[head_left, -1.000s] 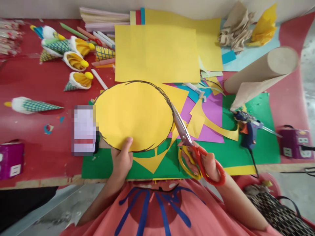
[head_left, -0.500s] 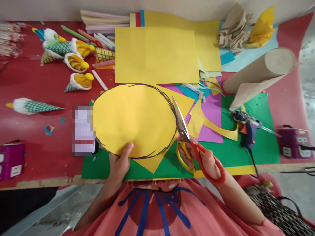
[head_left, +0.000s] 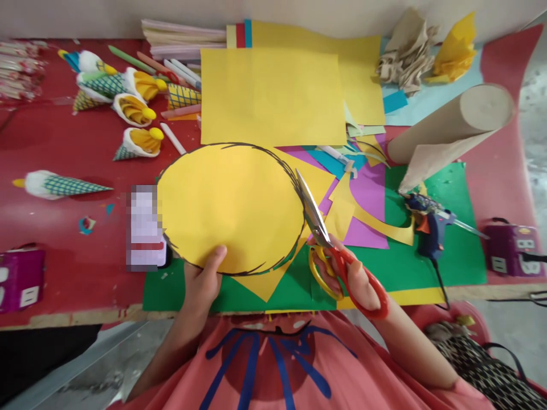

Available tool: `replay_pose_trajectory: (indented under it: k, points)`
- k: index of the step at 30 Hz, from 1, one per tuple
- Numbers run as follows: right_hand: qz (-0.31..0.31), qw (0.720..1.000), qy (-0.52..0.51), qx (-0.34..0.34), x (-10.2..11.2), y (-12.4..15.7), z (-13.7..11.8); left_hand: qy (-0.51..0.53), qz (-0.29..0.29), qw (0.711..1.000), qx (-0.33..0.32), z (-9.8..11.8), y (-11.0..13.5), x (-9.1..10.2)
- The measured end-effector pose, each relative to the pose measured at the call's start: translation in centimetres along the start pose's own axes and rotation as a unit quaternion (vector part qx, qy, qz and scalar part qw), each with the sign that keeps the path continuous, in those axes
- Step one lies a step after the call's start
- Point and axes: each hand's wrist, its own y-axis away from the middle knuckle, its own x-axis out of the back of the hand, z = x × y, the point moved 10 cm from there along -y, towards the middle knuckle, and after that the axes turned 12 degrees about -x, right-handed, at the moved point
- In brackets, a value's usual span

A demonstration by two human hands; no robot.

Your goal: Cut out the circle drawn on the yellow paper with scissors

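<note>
My left hand (head_left: 204, 280) grips a yellow paper oval (head_left: 233, 208) by its lower edge, thumb on top and the other fingers hidden beneath. Dark sketchy marker lines run along the oval's rim. In my right hand (head_left: 335, 273) is a pair of scissors (head_left: 316, 219) with one red and one yellow handle loop. Their blades lie along the oval's right edge, tips pointing up and away, and look closed or nearly so. Under the oval, the corner of a yellow sheet (head_left: 265, 287) shows on a green sheet (head_left: 183, 293).
Yellow sheets (head_left: 273, 97) lie behind the oval. A brown paper roll (head_left: 444, 125), paper scraps (head_left: 367, 199) and a glue gun (head_left: 432, 230) are to the right. Decorated cones (head_left: 141, 142) and a phone-like blurred object (head_left: 145, 228) sit left on the red table (head_left: 77, 148).
The oval and my left hand have shifted slightly left. The scissors stay at the oval's right edge, their blades a touch further left.
</note>
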Motion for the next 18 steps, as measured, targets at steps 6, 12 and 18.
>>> replay_pose_trajectory:
  k: [6, 12, 18]
  points:
    - [-0.011, 1.000, -0.012, -0.002, 0.0, 0.0, 0.2, 0.005, 0.000, 1.000, 0.005, 0.0, -0.5, 0.4]
    - [0.003, 0.999, 0.031, -0.011, 0.3, 0.4, -0.1, 0.005, 0.006, 1.000, 0.016, 0.0, -1.0, 0.6]
    - [-0.003, 1.000, 0.030, -0.007, -0.2, 0.2, -0.8, -0.006, -0.005, 1.000, 0.016, 0.2, -1.1, 0.5]
